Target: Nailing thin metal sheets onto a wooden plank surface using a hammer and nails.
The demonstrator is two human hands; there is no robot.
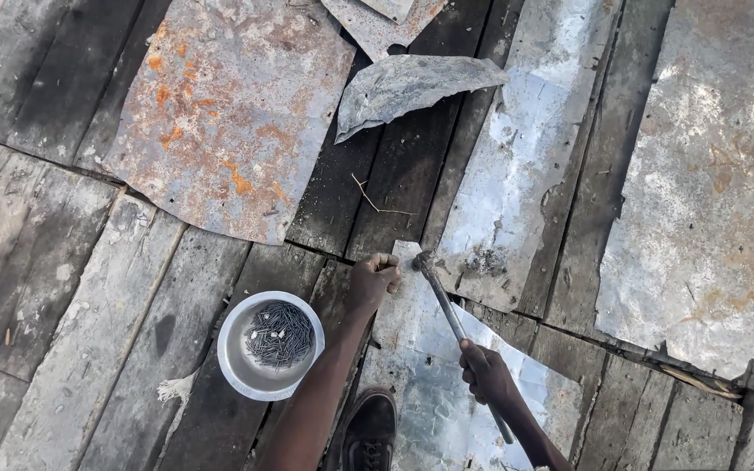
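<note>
My right hand (487, 373) grips the handle of a hammer (443, 302), whose head rests near the top edge of a shiny metal sheet (429, 392) lying on dark wooden planks. My left hand (373, 279) is closed at that sheet's upper left corner, fingers pinched right beside the hammer head; whether a nail is between them is too small to tell. A round metal bowl (239, 365) with several dark nails sits left of my left forearm.
Rusty metal sheets lie on the planks: a large one (229, 113) at upper left, a bent scrap (403, 87) at top centre, a long strip (517, 174) and a wide sheet (717, 192) at right. My dark shoe (370, 429) stands at the bottom.
</note>
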